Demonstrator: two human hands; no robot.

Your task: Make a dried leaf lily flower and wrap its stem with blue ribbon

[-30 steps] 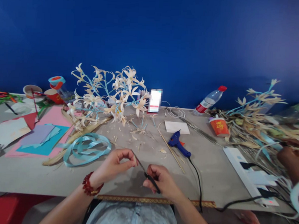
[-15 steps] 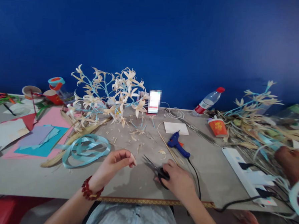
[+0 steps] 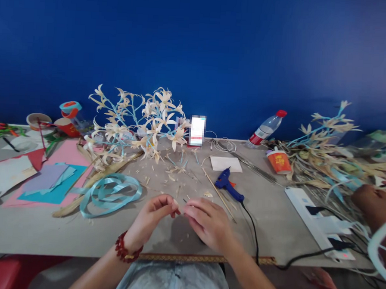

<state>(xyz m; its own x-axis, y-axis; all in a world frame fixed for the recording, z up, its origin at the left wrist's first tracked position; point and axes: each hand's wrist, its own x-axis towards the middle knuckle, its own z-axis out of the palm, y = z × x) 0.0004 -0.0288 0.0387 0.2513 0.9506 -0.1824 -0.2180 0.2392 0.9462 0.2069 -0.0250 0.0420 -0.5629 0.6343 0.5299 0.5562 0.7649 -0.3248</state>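
My left hand (image 3: 152,215), with a red bead bracelet on the wrist, pinches a small pale petal-like strip (image 3: 179,207) just above the table's front edge. My right hand (image 3: 208,225) meets it from the right, fingertips closed on the same strip. The scissors are mostly hidden under my right hand; only a dark tip (image 3: 184,200) shows. A branch of pale handmade flowers on blue stems (image 3: 139,124) stands behind the hands.
A blue glue gun (image 3: 228,186) with a black cord lies right of my hands, beside thin sticks. Light-blue ribbon (image 3: 109,192) and coloured paper (image 3: 45,177) lie left. A power strip (image 3: 309,211), red cup (image 3: 279,162), bottle (image 3: 265,129) and another person's hand (image 3: 374,205) are right.
My right hand cut with the scissors, laid them on the table, then came back left to join my left hand on the small strip.
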